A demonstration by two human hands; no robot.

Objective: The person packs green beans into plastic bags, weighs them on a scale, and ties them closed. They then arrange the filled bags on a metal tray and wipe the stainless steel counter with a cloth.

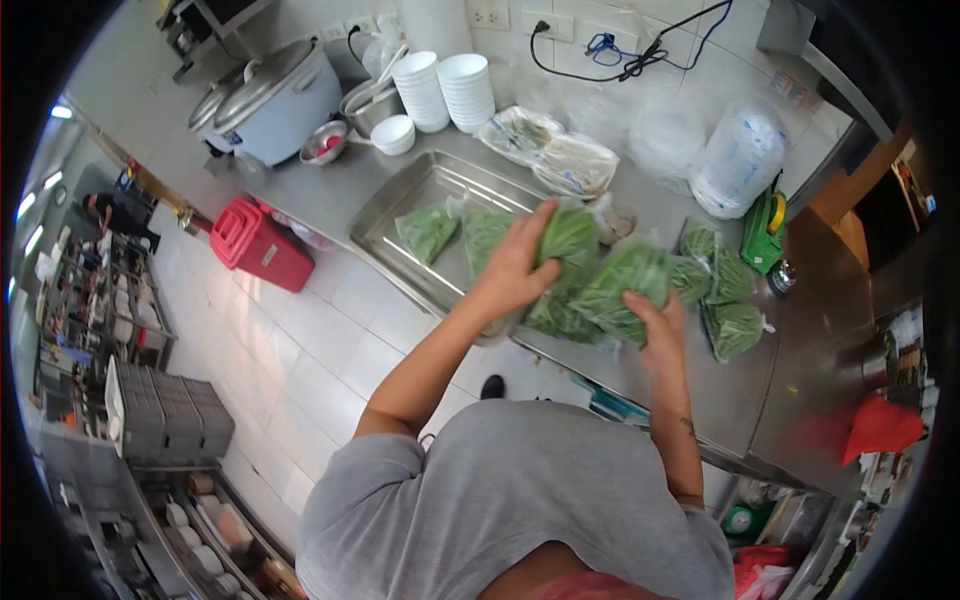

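Note:
My left hand [515, 262] grips a clear bag of green leafy vegetables [572, 238] above the right end of a steel tray [372, 232]. Closed around a second bag of greens [622, 282] is my right hand [660, 328], just right of the first. Inside the tray lie a small bag of greens [428, 232] and another bag [485, 238], partly behind my left hand. More bagged greens [565, 318] sit beneath the held bags. To the right, several knotted bags of greens [730, 285] are grouped on the steel counter.
Behind the tray stand stacked white bowls [466, 92], a white open container [575, 165] and a large wrapped plastic bundle [738, 160]. A green scale [763, 232] is at the right. Rice cookers [275, 105] occupy the far left; a red bin [262, 245] stands on the floor.

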